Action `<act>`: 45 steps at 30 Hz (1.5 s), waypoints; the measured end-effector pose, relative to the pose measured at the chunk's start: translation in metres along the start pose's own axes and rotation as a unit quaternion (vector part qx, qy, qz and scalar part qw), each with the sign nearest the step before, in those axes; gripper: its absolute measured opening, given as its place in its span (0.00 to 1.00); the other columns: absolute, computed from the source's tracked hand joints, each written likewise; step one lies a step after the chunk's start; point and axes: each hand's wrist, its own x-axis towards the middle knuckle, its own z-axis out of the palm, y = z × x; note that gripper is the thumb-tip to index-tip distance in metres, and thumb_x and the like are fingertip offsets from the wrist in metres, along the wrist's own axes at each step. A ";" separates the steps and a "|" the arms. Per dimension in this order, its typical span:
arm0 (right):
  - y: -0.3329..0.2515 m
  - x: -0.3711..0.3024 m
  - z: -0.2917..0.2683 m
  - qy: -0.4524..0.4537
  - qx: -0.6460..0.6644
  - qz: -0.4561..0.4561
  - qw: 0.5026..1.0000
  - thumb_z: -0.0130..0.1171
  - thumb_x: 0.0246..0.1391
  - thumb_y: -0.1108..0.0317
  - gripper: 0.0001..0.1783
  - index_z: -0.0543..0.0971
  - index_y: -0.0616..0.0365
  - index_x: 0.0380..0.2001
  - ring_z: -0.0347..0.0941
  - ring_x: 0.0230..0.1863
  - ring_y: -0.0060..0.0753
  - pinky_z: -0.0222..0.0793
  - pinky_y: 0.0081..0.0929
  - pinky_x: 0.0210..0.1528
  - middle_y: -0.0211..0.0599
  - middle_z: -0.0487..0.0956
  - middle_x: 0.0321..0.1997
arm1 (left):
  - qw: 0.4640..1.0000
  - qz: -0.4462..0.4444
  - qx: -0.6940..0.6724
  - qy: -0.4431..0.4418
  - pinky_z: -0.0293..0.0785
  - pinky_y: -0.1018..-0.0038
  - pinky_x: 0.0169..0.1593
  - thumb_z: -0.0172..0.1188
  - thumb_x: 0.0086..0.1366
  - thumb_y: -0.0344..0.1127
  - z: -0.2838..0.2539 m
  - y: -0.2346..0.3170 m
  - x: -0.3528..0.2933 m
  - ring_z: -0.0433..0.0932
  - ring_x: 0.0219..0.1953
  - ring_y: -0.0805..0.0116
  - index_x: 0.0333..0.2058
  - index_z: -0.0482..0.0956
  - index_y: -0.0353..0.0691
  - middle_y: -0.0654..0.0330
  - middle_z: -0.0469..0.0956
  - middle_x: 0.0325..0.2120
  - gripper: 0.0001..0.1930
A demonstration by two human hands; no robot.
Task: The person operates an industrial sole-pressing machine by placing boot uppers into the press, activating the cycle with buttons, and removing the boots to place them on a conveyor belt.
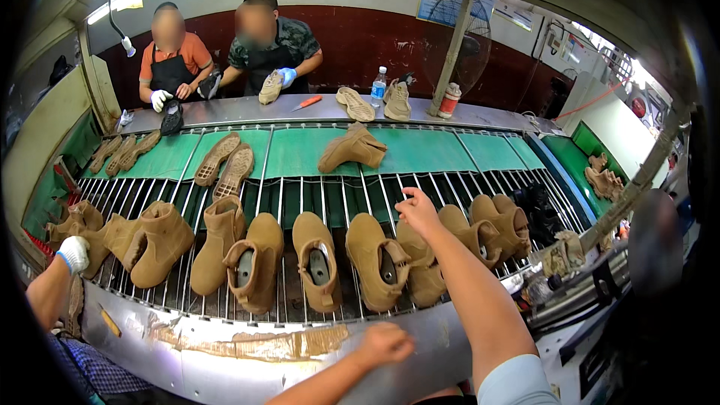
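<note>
My right hand point(420, 212) reaches over the rack of metal rods point(304, 199), fingers partly stretched and apart, with nothing seen in them. Below its forearm stands a tan boot point(421, 270), partly hidden. My left hand point(385, 343) is low over the metal front ledge point(442, 330); its fingers look curled but are smeared by motion. Nearest to it are an upright tan boot point(360, 255) with an open top and another tan boot point(313, 244). Farther off, a tan boot point(352, 148) lies on its side on the green belt point(289, 151).
At left, another person's gloved hand point(73, 253) touches a tan boot. Two co-workers stand behind the far metal counter point(247, 109), which bears a water bottle point(379, 86) and an orange-handled tool point(307, 101). Loose soles point(217, 157) lie on the belt. A post point(456, 45) rises beyond.
</note>
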 end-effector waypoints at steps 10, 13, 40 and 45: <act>0.062 0.197 0.025 0.059 0.019 0.144 0.988 0.59 0.48 0.68 0.43 0.51 0.58 0.66 0.71 0.24 0.24 0.67 0.22 0.22 0.34 0.75 0.30 | 0.928 -0.211 -0.193 -0.237 0.68 0.59 0.25 0.55 0.57 0.42 0.028 -0.067 -0.004 0.72 0.20 0.46 0.18 0.70 0.38 0.50 0.72 0.15 0.15; 0.085 0.229 0.043 0.034 -0.082 0.124 0.988 0.60 0.47 0.66 0.44 0.52 0.58 0.66 0.71 0.24 0.22 0.67 0.21 0.24 0.33 0.76 0.30 | 0.912 -0.246 -0.226 -0.237 0.67 0.60 0.25 0.55 0.57 0.41 0.025 -0.069 0.002 0.70 0.19 0.47 0.19 0.70 0.36 0.49 0.70 0.14 0.15; -0.068 0.142 0.039 0.142 0.056 0.067 0.986 0.60 0.46 0.68 0.08 0.74 0.56 0.18 0.59 0.13 0.21 0.51 0.24 0.15 0.29 0.69 0.14 | 0.893 -0.266 -0.260 -0.256 0.65 0.62 0.24 0.55 0.57 0.40 0.031 -0.082 -0.010 0.67 0.15 0.58 0.19 0.69 0.35 0.49 0.68 0.14 0.15; -0.119 -0.032 -0.038 0.093 -0.133 0.034 0.986 0.62 0.47 0.63 0.11 0.77 0.57 0.19 0.60 0.14 0.20 0.52 0.25 0.17 0.27 0.70 0.14 | 0.869 -0.355 -0.211 -0.272 0.63 0.72 0.24 0.57 0.58 0.40 0.026 -0.071 -0.005 0.61 0.18 0.79 0.18 0.70 0.37 0.64 0.65 0.11 0.15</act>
